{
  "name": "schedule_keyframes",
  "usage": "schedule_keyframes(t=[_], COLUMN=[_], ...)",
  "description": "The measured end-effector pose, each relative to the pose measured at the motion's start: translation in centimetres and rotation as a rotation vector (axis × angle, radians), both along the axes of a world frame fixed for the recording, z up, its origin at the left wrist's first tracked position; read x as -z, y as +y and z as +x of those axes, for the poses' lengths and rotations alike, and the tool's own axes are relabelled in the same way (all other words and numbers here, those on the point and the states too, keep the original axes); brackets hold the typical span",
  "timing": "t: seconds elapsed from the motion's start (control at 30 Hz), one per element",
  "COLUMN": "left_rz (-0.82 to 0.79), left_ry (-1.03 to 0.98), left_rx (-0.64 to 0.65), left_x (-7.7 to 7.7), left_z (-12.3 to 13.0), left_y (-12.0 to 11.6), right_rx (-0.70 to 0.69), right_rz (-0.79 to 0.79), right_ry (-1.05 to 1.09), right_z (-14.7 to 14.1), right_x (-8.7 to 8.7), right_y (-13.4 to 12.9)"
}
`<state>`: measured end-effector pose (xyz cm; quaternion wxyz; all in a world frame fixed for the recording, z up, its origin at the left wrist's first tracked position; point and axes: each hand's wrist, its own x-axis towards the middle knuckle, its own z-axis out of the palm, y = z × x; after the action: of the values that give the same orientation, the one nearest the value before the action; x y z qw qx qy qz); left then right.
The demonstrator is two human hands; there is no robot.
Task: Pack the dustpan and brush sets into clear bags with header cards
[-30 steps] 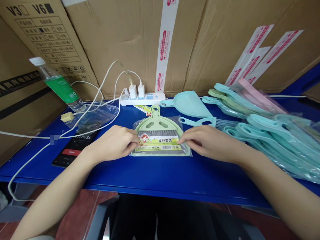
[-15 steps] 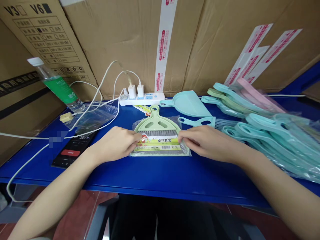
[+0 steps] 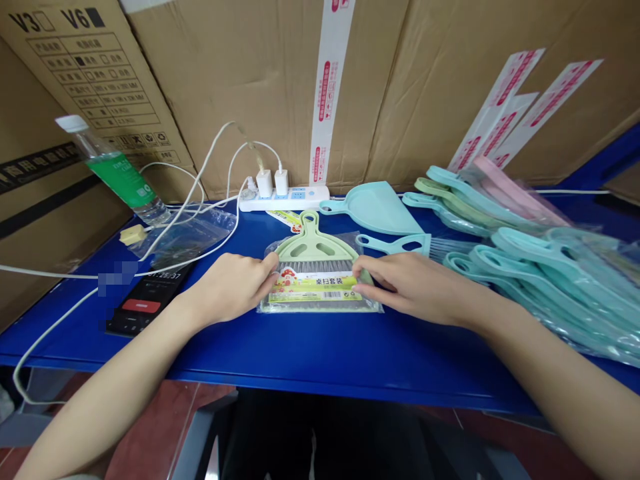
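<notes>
Clear plastic shows first at the left: a bottle (image 3: 123, 180) with a green wrapper, beyond a black phone (image 3: 143, 305). Next, the left hand (image 3: 235, 287) has its fingertips on the left edge of a bagged light-green dustpan set (image 3: 317, 267), lying on the blue table (image 3: 320, 347), handle pointing away. Behind it lie a turquoise dustpan (image 3: 383, 208) and a brush (image 3: 395, 245). The right hand (image 3: 410, 287) touches the set's right side, thumb and forefinger slightly apart; I cannot tell whether either hand pinches it. Bagged sets (image 3: 555, 287) are piled far right.
</notes>
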<state>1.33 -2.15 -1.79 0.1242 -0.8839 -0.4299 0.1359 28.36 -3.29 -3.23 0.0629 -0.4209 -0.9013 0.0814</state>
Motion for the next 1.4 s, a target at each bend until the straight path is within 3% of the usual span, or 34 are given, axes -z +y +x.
schedule_keyframes(t=[0.13, 0.47, 0.73, 1.4], left_rz=[-0.014, -0.043, -0.045, -0.051], left_ry=[-0.003, -0.010, -0.011, -0.022], left_rx=[0.004, 0.002, 0.020, 0.003], left_x=[0.0, -0.1, 0.1, 0.1], left_z=[0.0, 0.1, 0.0, -0.1], left_y=[0.0, 0.1, 0.1, 0.0], right_rx=[0.012, 0.237, 0.214, 0.206], right_rz=[-0.002, -0.192, -0.214, -0.211], right_ry=[0.004, 0.083, 0.274, 0.217], right_z=[-0.1, -0.9, -1.0, -0.8], right_x=[0.3, 0.4, 1.1, 0.7], right_y=[0.0, -0.4, -0.1, -0.1])
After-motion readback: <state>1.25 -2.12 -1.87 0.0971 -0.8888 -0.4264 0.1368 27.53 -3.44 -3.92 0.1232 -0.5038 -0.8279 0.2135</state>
